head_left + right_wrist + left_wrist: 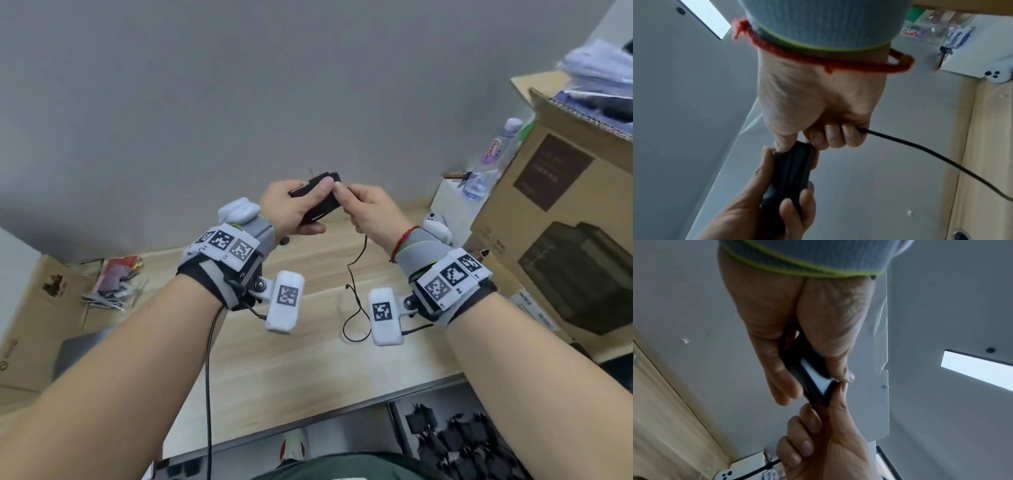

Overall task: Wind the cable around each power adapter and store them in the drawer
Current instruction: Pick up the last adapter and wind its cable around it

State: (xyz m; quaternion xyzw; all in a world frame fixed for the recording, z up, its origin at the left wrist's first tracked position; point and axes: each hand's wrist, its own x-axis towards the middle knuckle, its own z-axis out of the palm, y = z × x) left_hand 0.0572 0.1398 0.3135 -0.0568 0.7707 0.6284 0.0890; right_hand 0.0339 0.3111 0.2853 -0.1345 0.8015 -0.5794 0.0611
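left hand (pixel 291 209) grips power adapter (pixel 317 198) | right hand (pixel 368 209) pinches cable (pixel 356 274), winding unfinished; tail hangs over desk (pixel 308 359) | drawer (pixel 452 442) holds others; storing pending

1. One black power adapter (pixel 317 198) is held above the surface (pixel 308 359).
2. One black cable (pixel 356 291) hangs from it.
3. Two hands: the left hand (pixel 291 212) and the right hand (pixel 370 212).
4. Two cardboard boxes, one (pixel 565 219) at the right and one (pixel 30 318) at the left.
5. One plastic bottle (pixel 493 161).
6. Many black adapters (pixel 455 442) lie in one drawer; the exact number I cannot tell.
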